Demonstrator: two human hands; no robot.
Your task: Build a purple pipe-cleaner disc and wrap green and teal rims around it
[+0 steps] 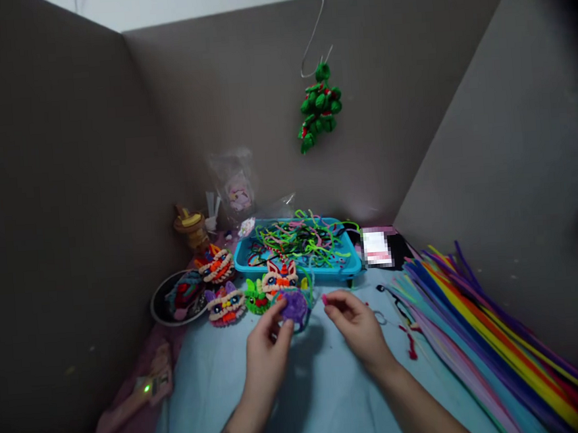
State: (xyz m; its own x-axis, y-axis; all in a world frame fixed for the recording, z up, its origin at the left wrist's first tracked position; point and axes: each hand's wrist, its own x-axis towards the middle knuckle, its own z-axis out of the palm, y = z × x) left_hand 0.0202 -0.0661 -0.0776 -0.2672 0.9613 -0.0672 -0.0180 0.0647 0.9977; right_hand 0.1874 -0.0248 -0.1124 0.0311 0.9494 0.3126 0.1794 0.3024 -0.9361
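My left hand (267, 343) pinches a round purple fuzzy piece (296, 307), which looks made of pipe cleaner, between thumb and fingers. Light green strands curve around its edge. A short way to the right, the fingertips of my right hand (359, 330) are closed on a small pink piece (325, 299). The two hands are apart over the blue cloth (341, 391). Just behind the purple piece sits an orange and cream animal head (280, 281). A green head (257, 299) and a purple and cream head (226, 305) stand left of it.
A blue basket (298, 276) of pipe cleaner scraps stands behind. Long coloured pipe cleaners (494, 321) lie on the right. On the left are a bowl (155, 308) and a pink device (155, 387) with a green light. A green fuzzy ornament (320, 102) hangs by the grey back panel (221, 89).
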